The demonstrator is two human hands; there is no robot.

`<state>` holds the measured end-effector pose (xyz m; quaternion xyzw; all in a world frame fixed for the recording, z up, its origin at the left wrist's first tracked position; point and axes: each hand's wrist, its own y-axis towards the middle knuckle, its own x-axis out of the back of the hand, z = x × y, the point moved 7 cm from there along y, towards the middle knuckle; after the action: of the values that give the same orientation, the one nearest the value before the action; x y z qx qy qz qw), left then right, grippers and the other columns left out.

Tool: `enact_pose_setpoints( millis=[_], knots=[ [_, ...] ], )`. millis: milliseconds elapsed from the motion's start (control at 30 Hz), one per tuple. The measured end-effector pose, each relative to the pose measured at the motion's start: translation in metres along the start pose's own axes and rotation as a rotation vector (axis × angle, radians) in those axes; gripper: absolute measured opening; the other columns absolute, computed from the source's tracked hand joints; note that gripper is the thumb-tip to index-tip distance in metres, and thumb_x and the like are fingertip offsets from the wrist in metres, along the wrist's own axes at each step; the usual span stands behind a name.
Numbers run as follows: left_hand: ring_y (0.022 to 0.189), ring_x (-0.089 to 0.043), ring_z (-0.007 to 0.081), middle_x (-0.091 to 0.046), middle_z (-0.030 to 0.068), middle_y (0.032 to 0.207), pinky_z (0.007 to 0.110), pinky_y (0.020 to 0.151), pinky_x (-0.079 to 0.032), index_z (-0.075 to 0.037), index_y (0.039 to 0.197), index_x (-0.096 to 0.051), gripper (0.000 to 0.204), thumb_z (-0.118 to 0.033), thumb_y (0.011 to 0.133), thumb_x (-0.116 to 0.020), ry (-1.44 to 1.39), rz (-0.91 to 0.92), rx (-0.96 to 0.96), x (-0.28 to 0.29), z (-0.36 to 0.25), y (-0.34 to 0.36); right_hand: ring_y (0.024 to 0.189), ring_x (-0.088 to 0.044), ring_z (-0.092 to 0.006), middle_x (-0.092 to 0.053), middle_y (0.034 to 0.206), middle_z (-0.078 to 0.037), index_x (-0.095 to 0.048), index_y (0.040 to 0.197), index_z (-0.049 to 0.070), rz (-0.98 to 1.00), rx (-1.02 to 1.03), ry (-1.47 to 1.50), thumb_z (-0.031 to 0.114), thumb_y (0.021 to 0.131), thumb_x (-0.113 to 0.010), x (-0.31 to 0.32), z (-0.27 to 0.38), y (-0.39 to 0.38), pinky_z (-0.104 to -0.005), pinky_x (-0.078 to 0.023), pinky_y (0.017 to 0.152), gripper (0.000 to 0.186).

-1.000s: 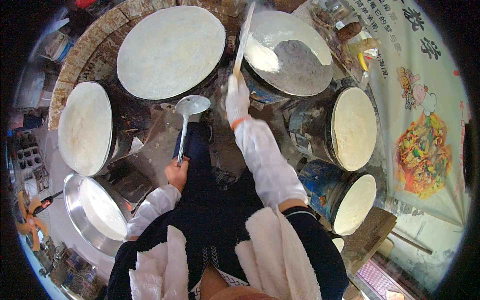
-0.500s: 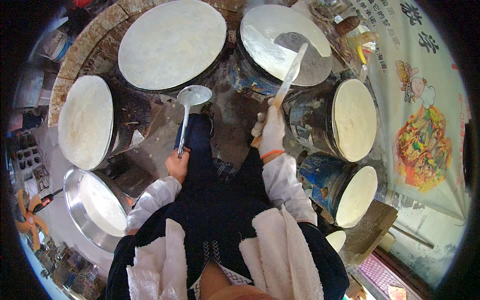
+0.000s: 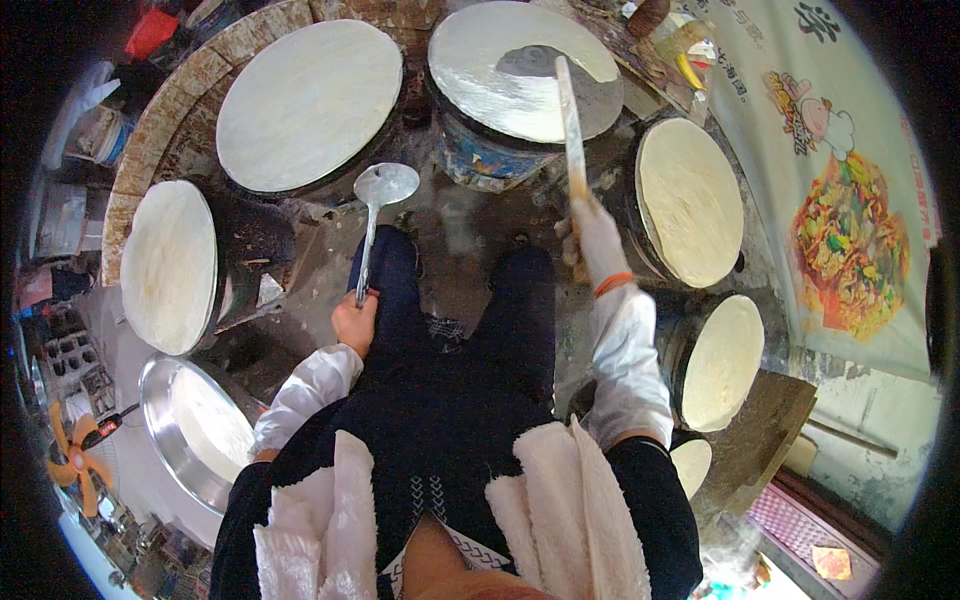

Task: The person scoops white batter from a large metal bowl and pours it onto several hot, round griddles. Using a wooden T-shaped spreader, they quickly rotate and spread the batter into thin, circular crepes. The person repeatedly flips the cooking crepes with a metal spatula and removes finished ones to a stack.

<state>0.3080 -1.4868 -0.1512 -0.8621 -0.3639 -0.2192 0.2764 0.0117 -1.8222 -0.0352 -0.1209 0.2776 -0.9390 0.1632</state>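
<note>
My left hand (image 3: 354, 325) is closed round the handle of a metal ladle (image 3: 386, 181), its round bowl held above the gap between the griddles. My right hand (image 3: 595, 236), in a pale glove with an orange band at the wrist, grips a long flat spreader (image 3: 574, 130). The spreader's tip lies over the top right griddle (image 3: 495, 45), where white batter covers most of the round plate in a ring and leaves part of the dark grey surface bare. Batter discs lie on the other griddles, such as top left (image 3: 305, 105) and right (image 3: 690, 195).
Further round griddles stand left (image 3: 167, 265) and lower right (image 3: 720, 360). A steel basin of batter (image 3: 185, 440) is at lower left, near an orange fan (image 3: 78, 455). A curved stained rim (image 3: 150, 170) edges the back; a printed banner (image 3: 850, 250) hangs at right.
My right hand and spreader have swung down and rightward, and batter now covers more of the top right griddle. My left hand holds the ladle almost still. The view has shifted slightly.
</note>
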Motion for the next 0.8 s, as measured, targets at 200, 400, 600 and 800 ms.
enact_pose_setpoints(
  millis=[200,400,600,800],
  knots=[
    [0.072,-0.068,0.0263,-0.068,0.0131,0.076,0.039,0.07,-0.051,-0.01,0.092,-0.075,0.02,-0.025,0.085,-0.065,0.061,0.011,-0.069,-0.02,-0.015,0.004,0.072,-0.065,-0.0173,-0.07,0.096,-0.012,-0.051,0.142,0.008,0.059,0.457,-0.377,0.029,0.099,-0.056,-0.031,-0.049,0.006,-0.0325,-0.053,0.064,0.048],
    [0.073,-0.069,0.0268,-0.069,0.0132,0.077,0.039,0.071,-0.052,-0.009,0.091,-0.075,0.02,-0.025,0.086,-0.065,0.111,0.041,-0.069,-0.031,-0.016,0.004,0.111,-0.064,-0.0247,-0.067,0.124,-0.016,-0.047,0.146,0.007,-0.094,0.341,-0.37,0.022,0.099,-0.055,0.065,-0.007,-0.005,-0.0343,-0.049,0.097,0.05],
    [0.071,-0.068,0.0276,-0.068,0.0121,0.075,0.04,0.069,-0.051,-0.01,0.09,-0.075,0.019,-0.026,0.085,-0.066,0.121,0.037,-0.053,-0.039,-0.017,0.006,0.056,-0.057,-0.0078,-0.067,0.083,-0.003,-0.045,0.149,0.011,0.237,0.041,-0.216,0.021,0.101,-0.054,0.024,-0.013,-0.035,-0.025,-0.047,0.048,0.05],
    [0.068,-0.067,0.0276,-0.067,0.012,0.073,0.039,0.068,-0.051,-0.01,0.09,-0.075,0.018,-0.025,0.084,-0.066,0.12,0.056,-0.001,-0.041,-0.021,0.007,0.111,-0.063,-0.0214,-0.067,0.121,-0.014,-0.049,0.143,0.002,-0.096,0.338,-0.22,0.02,0.098,-0.057,0.092,-0.055,0.044,-0.0319,-0.046,0.099,0.049]
  ],
)
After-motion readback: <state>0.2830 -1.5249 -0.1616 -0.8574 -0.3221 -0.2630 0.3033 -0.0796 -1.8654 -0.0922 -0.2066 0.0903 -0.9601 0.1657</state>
